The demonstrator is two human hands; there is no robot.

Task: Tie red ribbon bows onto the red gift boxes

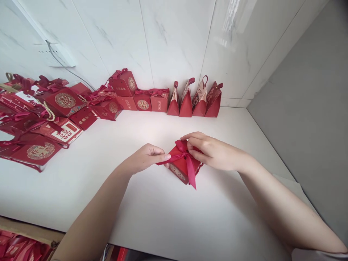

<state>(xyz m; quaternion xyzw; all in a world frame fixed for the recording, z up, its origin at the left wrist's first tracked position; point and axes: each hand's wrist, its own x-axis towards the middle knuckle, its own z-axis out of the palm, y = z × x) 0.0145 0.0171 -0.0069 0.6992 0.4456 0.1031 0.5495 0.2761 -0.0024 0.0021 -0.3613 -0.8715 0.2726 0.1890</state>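
A small red gift box (178,172) with a gold round emblem on its side sits on the white table, in the middle of the head view. Pink-red satin ribbon (191,172) crosses its top in a bow, and one tail hangs over the near edge. My left hand (148,158) pinches a part of the ribbon between thumb and fingers at the box's left. On the right side, my right hand (210,150) is closed at the bow, its fingertips on the ribbon. Those fingers partly cover the box's top.
Red gift boxes (143,101) line the wall, with several triangular handled boxes (185,105) to their right. A heap of decorated boxes (65,101) fills the table's left. At lower left stands a carton (32,229) of red items. A grey panel (304,108) borders the right.
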